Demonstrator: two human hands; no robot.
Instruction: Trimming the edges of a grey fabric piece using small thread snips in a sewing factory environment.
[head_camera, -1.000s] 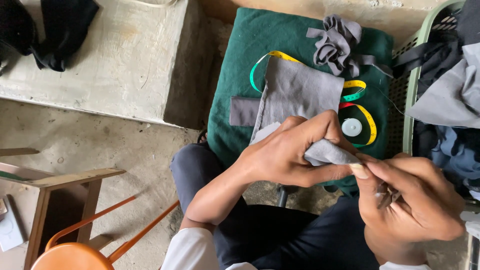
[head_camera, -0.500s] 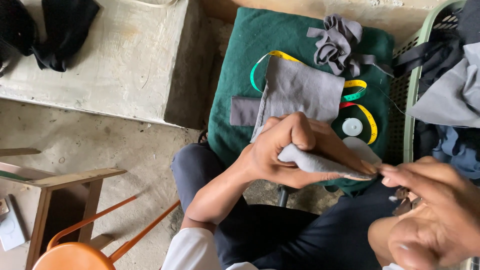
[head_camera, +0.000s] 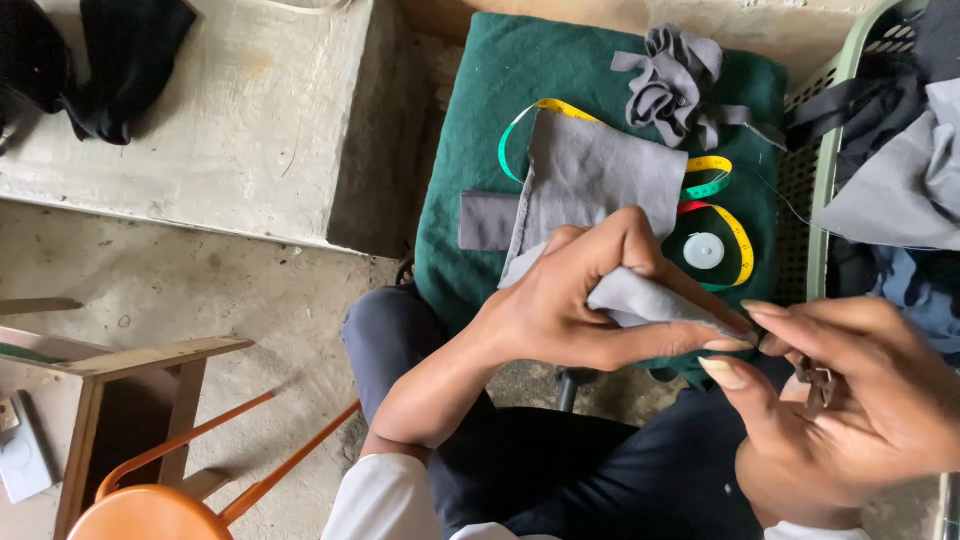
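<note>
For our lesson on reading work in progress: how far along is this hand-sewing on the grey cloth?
Looks done: grey pieces are cut; one lies flat on the green cushion over a tape measure. In hand: the left hand pinches a folded grey piece while the right hand meets its tip. No finished seam shows. Left: a bunch of grey strips lies untouched.
</note>
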